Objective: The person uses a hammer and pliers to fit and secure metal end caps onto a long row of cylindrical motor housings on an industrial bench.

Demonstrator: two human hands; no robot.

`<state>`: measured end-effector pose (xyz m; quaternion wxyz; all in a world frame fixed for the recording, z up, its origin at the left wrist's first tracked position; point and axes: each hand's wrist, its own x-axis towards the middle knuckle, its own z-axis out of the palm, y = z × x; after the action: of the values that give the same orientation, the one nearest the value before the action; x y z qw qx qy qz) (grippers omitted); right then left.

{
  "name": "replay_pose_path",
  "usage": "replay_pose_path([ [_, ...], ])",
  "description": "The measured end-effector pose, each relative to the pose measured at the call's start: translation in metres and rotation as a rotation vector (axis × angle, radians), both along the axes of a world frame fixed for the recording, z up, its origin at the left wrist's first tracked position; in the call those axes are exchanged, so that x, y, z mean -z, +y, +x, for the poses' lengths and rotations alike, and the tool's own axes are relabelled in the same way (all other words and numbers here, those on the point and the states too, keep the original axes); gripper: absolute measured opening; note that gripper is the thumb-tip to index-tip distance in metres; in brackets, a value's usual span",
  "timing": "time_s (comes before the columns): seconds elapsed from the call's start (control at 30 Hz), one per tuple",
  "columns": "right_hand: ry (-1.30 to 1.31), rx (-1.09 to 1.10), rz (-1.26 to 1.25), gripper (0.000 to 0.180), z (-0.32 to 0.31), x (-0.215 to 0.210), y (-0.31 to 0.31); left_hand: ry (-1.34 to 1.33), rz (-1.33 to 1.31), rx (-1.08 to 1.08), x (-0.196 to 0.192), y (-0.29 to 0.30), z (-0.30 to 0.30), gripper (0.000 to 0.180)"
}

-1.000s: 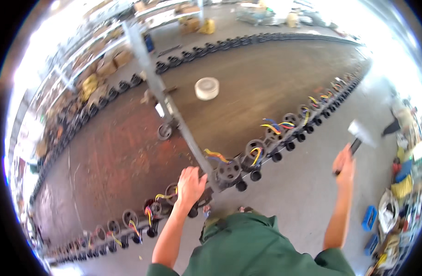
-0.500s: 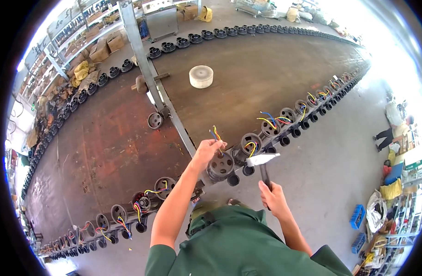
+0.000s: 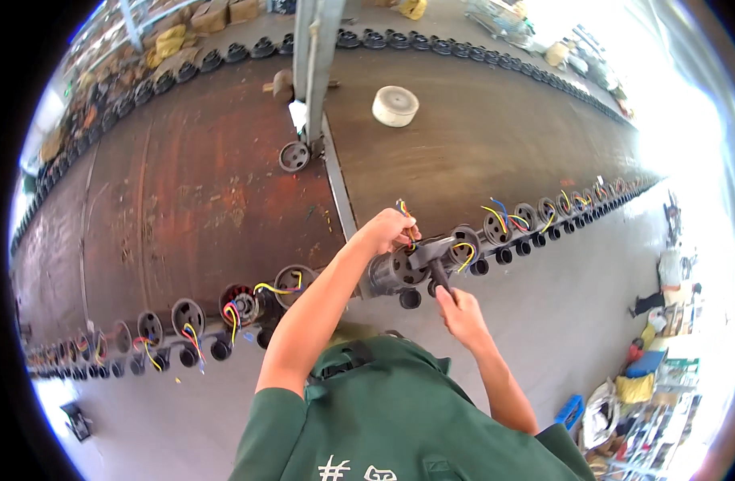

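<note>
A small bunch of coloured wires [image 3: 402, 208], yellow and dark, is pinched between the fingers of my left hand [image 3: 390, 230]. It rises from a round grey motor housing [image 3: 387, 274] with openings in its face, directly in front of me. My right hand [image 3: 462, 315] is closed round the dark handle of a hammer [image 3: 439, 274]. The hammer's grey head overlaps the right part of that housing's face, close to my left fingers. Whether the head touches the metal, I cannot tell. To the right stands another housing [image 3: 464, 236] with a yellow wire loop hanging out.
A long row of similar housings runs along the near table edge both ways; one at left [image 3: 240, 305] shows red windings. On the brown tabletop [image 3: 215, 192] are a white round block [image 3: 395, 107], a metal post [image 3: 315, 80] and a loose grey wheel-like part [image 3: 294, 156]. More dark parts line the far edge.
My right hand has brought the hammer leftward, from beside the housing to over its face. My left hand keeps its pinch on the wires. The whole view has shifted and turned.
</note>
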<state>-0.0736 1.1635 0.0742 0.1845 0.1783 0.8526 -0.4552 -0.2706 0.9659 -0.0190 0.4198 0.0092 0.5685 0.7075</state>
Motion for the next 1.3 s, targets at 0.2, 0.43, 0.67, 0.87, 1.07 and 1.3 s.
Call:
replay_pose_path([
  [0.2,0.142,0.119,-0.182,0.034,0.013,-0.052,-0.022,-0.076,-0.049,-0.015,-0.016,0.007,0.005,0.026],
  [0.43,-0.138,0.110,0.003,0.042,0.004,-0.005,-0.012,-0.075,-0.027,0.011,-0.006,0.007,-0.008,0.023],
  [0.67,0.159,0.166,-0.172,0.037,0.013,-0.029,-0.024,-0.060,-0.002,0.030,-0.011,0.006,0.001,0.023],
  [0.87,-0.068,0.008,0.085,0.043,-0.012,0.000,-0.014,-0.104,0.000,0.009,-0.002,0.006,-0.003,0.025],
  [1.07,-0.001,0.183,-0.267,0.035,-0.002,-0.060,-0.029,-0.136,0.018,-0.017,-0.010,0.001,0.001,0.026],
  [1.3,-0.055,0.066,0.070,0.044,-0.002,0.016,-0.014,-0.188,0.037,-0.029,0.001,0.004,-0.004,0.023],
])
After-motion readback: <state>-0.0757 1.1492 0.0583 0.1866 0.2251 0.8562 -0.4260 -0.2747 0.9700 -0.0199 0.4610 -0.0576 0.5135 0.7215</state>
